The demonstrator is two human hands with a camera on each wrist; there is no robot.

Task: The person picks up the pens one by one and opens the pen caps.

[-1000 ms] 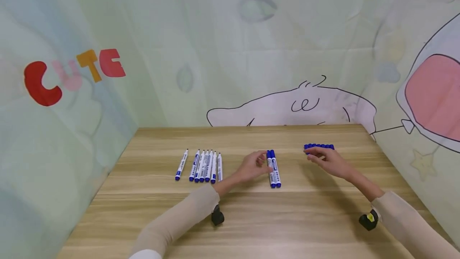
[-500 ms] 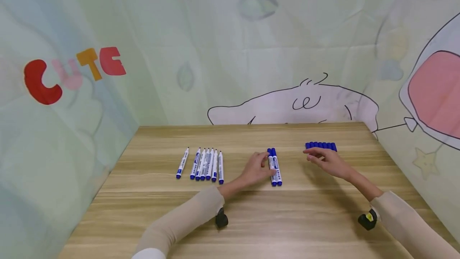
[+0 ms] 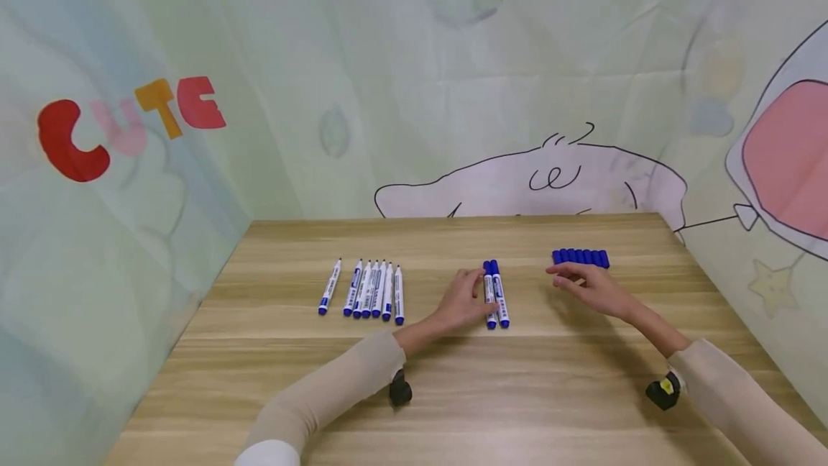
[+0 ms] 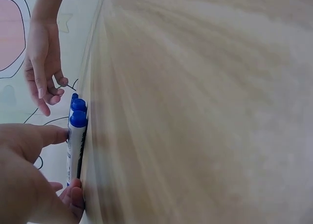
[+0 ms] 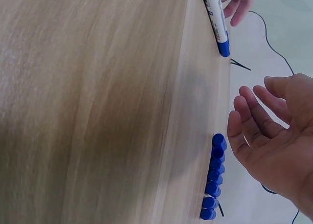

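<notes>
Two capped blue-and-white markers lie side by side near the table's middle. My left hand [image 3: 461, 300] pinches the left marker [image 3: 489, 298], its thumb near the lower end and fingertips by the blue cap; the left wrist view shows this marker [image 4: 75, 148] between thumb and fingers. Just to its right is the other marker [image 3: 501, 297]. My right hand [image 3: 596, 288] hovers with loosely bent fingers, holding nothing, just in front of a row of loose blue caps [image 3: 581, 257]. In the right wrist view, the caps [image 5: 214, 177] stand beside that hand's fingers.
Several uncapped markers [image 3: 375, 293] lie in a close row on the left of the wooden table [image 3: 453, 394]. One more uncapped marker [image 3: 329, 288] lies apart at their left. A printed curtain [image 3: 323, 92] hangs behind the table.
My left hand has moved slightly right onto the left marker, whose lower end now stands a little apart from its neighbour. My right hand has stayed nearly still; the head view has tilted down slightly.
</notes>
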